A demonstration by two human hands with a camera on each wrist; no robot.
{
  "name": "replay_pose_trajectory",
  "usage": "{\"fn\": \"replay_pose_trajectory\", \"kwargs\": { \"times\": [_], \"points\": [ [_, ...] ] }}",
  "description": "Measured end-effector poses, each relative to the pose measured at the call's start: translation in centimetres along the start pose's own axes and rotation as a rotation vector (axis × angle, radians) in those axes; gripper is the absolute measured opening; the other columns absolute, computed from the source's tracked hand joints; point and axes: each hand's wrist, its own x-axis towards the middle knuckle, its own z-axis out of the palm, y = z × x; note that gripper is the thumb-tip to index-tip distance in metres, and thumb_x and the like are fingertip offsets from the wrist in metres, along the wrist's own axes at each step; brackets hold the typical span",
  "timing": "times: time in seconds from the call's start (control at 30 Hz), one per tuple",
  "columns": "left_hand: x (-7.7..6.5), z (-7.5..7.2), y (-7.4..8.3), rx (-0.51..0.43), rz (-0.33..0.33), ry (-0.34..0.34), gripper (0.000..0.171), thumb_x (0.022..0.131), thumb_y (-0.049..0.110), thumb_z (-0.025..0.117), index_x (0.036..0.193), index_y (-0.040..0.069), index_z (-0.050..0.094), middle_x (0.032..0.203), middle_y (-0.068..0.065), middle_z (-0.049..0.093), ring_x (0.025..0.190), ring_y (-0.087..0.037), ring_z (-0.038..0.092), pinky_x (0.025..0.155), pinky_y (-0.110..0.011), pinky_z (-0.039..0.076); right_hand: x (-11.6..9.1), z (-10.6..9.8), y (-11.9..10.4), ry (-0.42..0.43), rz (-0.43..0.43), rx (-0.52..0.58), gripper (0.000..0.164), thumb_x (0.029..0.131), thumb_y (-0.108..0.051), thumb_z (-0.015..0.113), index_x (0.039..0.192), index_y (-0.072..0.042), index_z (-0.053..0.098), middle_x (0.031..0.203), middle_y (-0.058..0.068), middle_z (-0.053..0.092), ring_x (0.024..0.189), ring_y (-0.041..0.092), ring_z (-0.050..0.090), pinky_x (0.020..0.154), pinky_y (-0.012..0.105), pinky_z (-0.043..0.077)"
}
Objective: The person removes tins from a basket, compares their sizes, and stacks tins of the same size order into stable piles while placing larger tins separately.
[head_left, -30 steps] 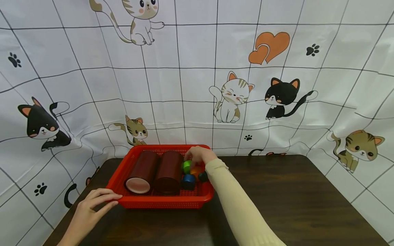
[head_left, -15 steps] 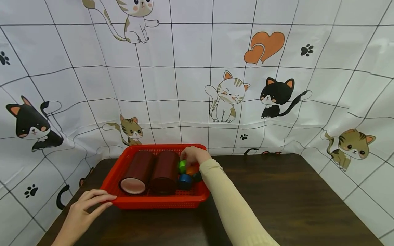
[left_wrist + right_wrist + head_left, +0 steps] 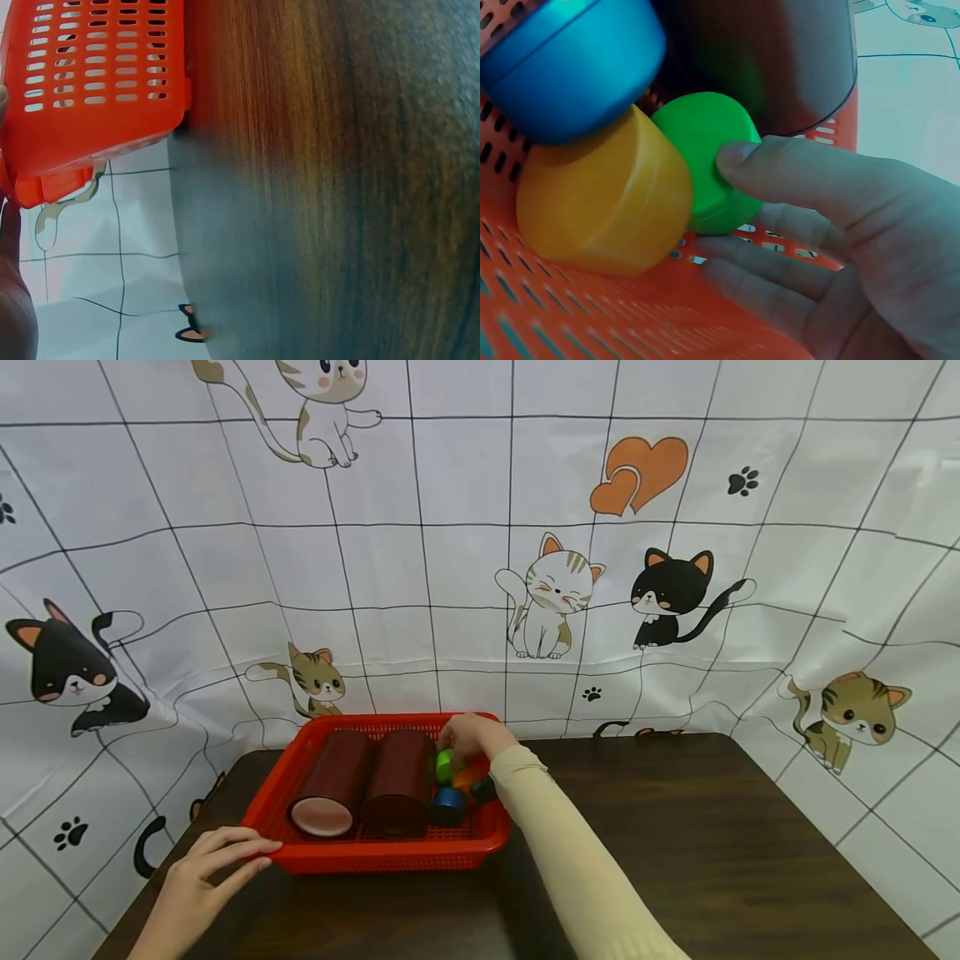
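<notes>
A red perforated basket (image 3: 390,857) holds two dark brown-red cylinders, one (image 3: 336,767) on the left with a pale pink end, the other (image 3: 401,777) beside it. To their right lie small rounded pieces: a green one (image 3: 697,139), an orange one (image 3: 600,210), a blue one (image 3: 577,75) and a dark one (image 3: 483,790). My right hand (image 3: 472,737) reaches into the basket and pinches the green piece, thumb on its near face, fingers partly hidden behind. My left hand (image 3: 197,878) grips the rim at the basket's front left corner between fingers and thumb.
The basket stands on a dark wooden table (image 3: 637,843), near its back edge. Behind and at both sides hangs a white sheet (image 3: 465,560) with a black grid and printed cats.
The whole scene has shifted slightly left as the head view turned. The right hand stays at the green piece, which looks slightly turned; the left hand stays on the basket corner.
</notes>
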Motion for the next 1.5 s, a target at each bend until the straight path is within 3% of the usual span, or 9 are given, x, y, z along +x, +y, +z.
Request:
{"fn": "replay_pose_trajectory", "kwargs": {
  "times": [0.2, 0.37, 0.6, 0.77, 0.97, 1.3, 1.5],
  "points": [
    [0.0, 0.0, 0.2, -0.006, 0.004, -0.002, 0.053, 0.065, -0.007, 0.085, 0.101, 0.031, 0.077, 0.102, 0.016, 0.063, 0.099, 0.010, 0.046, 0.087, -0.001, 0.034, -0.4, -0.7, 0.1, -0.010, -0.033, -0.020, 0.036, 0.085, -0.012, 0.075, 0.121, -0.014, 0.071, 0.107, 0.007, 0.069, 0.087, 0.014, 0.056, 0.076, 0.025, 0.049],
    [-0.2, 0.1, 0.1, -0.012, -0.010, -0.004, 0.053, 0.065, -0.008, 0.085, 0.101, 0.031, 0.077, 0.102, 0.015, 0.063, 0.099, 0.009, 0.046, 0.086, -0.001, 0.033, -0.6, -1.0, 0.2, 0.045, -0.052, -0.051, 0.034, 0.087, -0.014, 0.075, 0.120, -0.013, 0.070, 0.109, 0.007, 0.069, 0.092, 0.016, 0.059, 0.078, 0.025, 0.049],
    [-0.3, 0.2, -0.1, -0.019, -0.019, -0.002, 0.051, 0.066, -0.007, 0.085, 0.101, 0.030, 0.077, 0.103, 0.014, 0.063, 0.101, 0.010, 0.045, 0.086, -0.001, 0.032, -1.5, -1.9, 0.3, 0.102, -0.087, 0.099, 0.034, 0.085, -0.009, 0.075, 0.118, -0.008, 0.071, 0.106, 0.012, 0.069, 0.085, 0.015, 0.056, 0.069, 0.020, 0.045],
    [-0.2, 0.2, -0.2, -0.008, 0.002, 0.006, 0.055, 0.064, -0.009, 0.085, 0.101, 0.031, 0.077, 0.103, 0.015, 0.063, 0.100, 0.009, 0.045, 0.086, -0.001, 0.033, -3.0, -2.9, 0.3, 0.154, -0.089, 0.192, 0.037, 0.085, -0.009, 0.075, 0.121, -0.008, 0.069, 0.112, 0.014, 0.068, 0.095, 0.021, 0.060, 0.074, 0.024, 0.049],
    [-0.2, 0.1, -0.1, -0.013, -0.009, 0.006, 0.054, 0.064, -0.008, 0.085, 0.101, 0.030, 0.077, 0.103, 0.014, 0.063, 0.101, 0.010, 0.045, 0.086, 0.000, 0.033, -4.9, -3.7, 0.4, 0.245, -0.162, 0.173, 0.038, 0.084, -0.014, 0.077, 0.121, -0.008, 0.070, 0.116, 0.013, 0.070, 0.103, 0.024, 0.064, 0.082, 0.031, 0.053],
    [-0.2, 0.3, -0.1, -0.018, -0.020, -0.005, 0.051, 0.065, -0.006, 0.085, 0.100, 0.030, 0.077, 0.103, 0.014, 0.063, 0.100, 0.010, 0.045, 0.085, -0.001, 0.033, -8.4, -3.9, 1.4, 0.397, -0.284, 0.143, 0.036, 0.083, -0.013, 0.075, 0.119, -0.011, 0.069, 0.105, 0.008, 0.071, 0.086, 0.019, 0.069, 0.074, 0.025, 0.055],
    [-0.3, 0.2, -0.3, 0.006, -0.056, -0.021, 0.051, 0.067, -0.004, 0.086, 0.101, 0.033, 0.076, 0.104, 0.018, 0.062, 0.101, 0.011, 0.043, 0.085, -0.001, 0.033, -10.4, -3.6, 2.5, 0.454, -0.357, 0.173, 0.042, 0.081, -0.009, 0.073, 0.122, -0.008, 0.068, 0.111, 0.009, 0.070, 0.093, 0.024, 0.071, 0.077, 0.032, 0.059]
  ]
}}
